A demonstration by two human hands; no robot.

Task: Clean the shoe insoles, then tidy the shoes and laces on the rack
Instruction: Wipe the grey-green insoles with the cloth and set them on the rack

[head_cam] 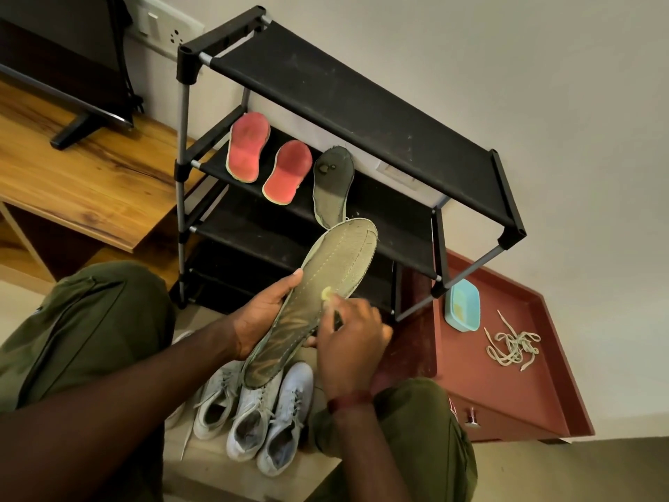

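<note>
- Insole, olive woven fabric with a stitched rim, ran diagonally through frame centre, rounded toe pointing upper right.
- Left hand gripped its edge; right hand pinched a yellowish scrubber against it.

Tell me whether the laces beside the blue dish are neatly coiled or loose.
Loose. The laces lie in a tangled heap on the red tray, ends straggling outward, near the blue dish.
</note>
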